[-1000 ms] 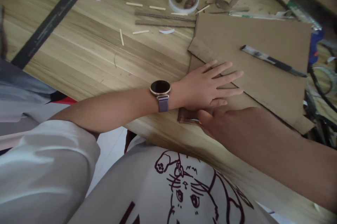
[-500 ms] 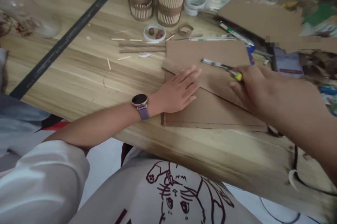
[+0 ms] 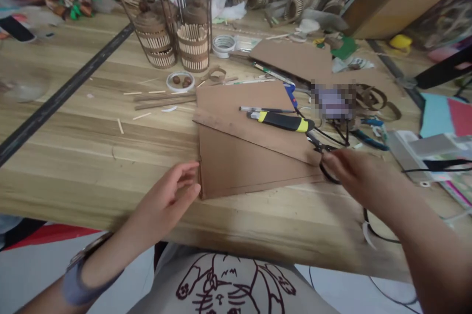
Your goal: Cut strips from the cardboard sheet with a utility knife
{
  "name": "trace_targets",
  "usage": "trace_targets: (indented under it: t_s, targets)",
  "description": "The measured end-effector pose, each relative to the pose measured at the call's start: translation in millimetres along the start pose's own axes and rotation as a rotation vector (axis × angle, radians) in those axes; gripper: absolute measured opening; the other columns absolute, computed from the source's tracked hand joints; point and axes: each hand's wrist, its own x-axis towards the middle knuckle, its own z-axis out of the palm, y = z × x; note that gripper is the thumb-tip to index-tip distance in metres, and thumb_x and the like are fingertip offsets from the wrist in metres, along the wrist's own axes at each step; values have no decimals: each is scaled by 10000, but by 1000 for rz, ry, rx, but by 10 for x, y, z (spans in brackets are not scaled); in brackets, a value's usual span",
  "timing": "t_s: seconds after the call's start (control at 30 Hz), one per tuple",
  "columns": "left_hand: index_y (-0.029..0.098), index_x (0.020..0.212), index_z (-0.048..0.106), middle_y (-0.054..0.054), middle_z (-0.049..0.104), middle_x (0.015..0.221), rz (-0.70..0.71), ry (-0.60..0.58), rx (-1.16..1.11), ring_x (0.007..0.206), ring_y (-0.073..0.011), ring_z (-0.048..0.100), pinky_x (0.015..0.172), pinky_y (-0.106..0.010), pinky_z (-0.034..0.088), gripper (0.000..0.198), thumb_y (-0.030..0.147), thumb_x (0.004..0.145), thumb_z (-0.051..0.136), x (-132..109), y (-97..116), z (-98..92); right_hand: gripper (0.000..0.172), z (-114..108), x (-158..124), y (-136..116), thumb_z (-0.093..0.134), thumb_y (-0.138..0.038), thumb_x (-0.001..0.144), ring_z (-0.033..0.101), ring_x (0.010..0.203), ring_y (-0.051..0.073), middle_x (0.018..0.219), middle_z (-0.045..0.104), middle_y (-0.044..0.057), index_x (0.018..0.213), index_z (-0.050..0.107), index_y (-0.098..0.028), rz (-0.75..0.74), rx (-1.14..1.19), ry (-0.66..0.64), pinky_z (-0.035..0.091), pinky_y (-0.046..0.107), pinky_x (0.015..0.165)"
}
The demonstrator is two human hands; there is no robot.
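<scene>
Cardboard sheet (image 3: 250, 166): brown board, matt, faintly fibrous face, raw cut edges. Second cardboard sheet (image 3: 236, 100), overlapping its far side: the same matt brown board. Utility knife (image 3: 282, 121), on that upper sheet: smooth yellow and black plastic handle with a slight sheen. Table (image 3: 92, 156), beneath the cardboard: pale wood-grain top, smooth, satin finish. Strip (image 3: 62, 95), left of the cardboard: black, matt. Stick basket (image 3: 192, 47), beyond the cardboard: bare pale wooden sticks, brown bands. T-shirt (image 3: 228, 284), nearer than the cardboard: white cloth, dark printed drawing.
</scene>
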Motion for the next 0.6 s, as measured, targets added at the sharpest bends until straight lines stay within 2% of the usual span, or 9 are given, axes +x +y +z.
trace_targets:
  t_s: [0.03,0.07,0.17,0.23,0.3,0.4,0.5,0.6]
  targets:
    - [211,1338,500,-142,587,1364,-69,-29,-87,1290,-293,570,1016,-456,527,530,548,929,511,-29,16,-3,339,67,-65,64,417,-507,913,667,652,299,690,691,97,853,636,-255,58,61,-76,432,371,551]
    - [217,1332,508,-137,593,1361,-121,-38,-151,1308,-297,557,1034,-450,514,555,563,900,548,-43,44,2,326,138,-111,100,424,-486,902,683,697,304,731,708,100,900,643,-245,114,126,-79,455,379,591]
    - [236,1263,571,-115,591,1378,-198,-10,-265,1362,-311,500,1090,-444,458,571,557,802,669,-17,157,32,355,314,-159,79,450,-459,880,697,830,307,871,737,116,1030,644,-203,169,251,-29,492,402,710]
    - [237,1190,612,-99,608,1348,-214,51,-354,1363,-307,490,1119,-438,417,525,528,765,714,29,214,40,361,358,-169,30,517,-474,845,682,811,293,851,725,103,1023,651,-190,209,366,-9,495,406,718]
    - [219,1093,635,-88,642,1259,-210,147,-488,1314,-298,520,1112,-417,409,481,498,722,759,75,238,25,354,341,-200,-2,619,-523,791,646,726,243,779,689,62,935,664,-202,222,617,-34,501,379,679]
    - [213,959,635,-51,661,1104,-214,251,-702,1132,-253,598,973,-336,487,471,419,596,853,112,227,-23,425,260,-280,-26,794,-598,652,596,630,156,699,628,2,774,645,-219,229,1153,-162,519,296,602]
    - [227,984,660,-8,634,1008,-253,188,-748,913,-171,606,804,-262,514,483,337,567,877,103,196,-54,438,208,-341,-62,929,-493,528,654,657,134,707,673,9,702,655,-199,330,1501,-349,568,245,625]
    - [231,1123,664,10,609,936,-236,87,-679,838,-148,596,817,-275,516,514,340,651,836,89,155,-52,391,225,-345,-115,965,-391,508,708,715,129,756,740,30,697,689,-189,404,1656,-419,590,208,666]
